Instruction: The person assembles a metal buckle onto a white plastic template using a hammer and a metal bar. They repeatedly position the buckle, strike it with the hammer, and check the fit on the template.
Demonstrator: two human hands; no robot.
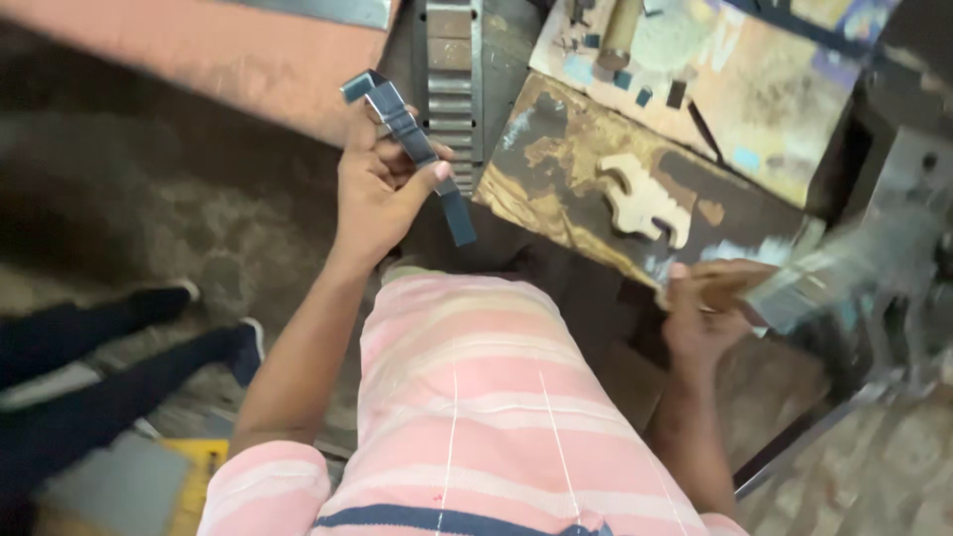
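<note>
Over the scarred wooden bench (556, 159), your left hand (375, 194) pinched a bent metal strip (412, 139) at eleven o'clock; your right hand (700, 318) at three o'clock clasped a blurred metal piece (809, 288).

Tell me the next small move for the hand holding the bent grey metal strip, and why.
Probably lower the bent grey metal strip toward the worn wooden board. The left hand grips it mid-length, raised and tilted. The right hand is blurred at the board's near edge, closed on something brownish I cannot make out, so it looks busy.
</note>
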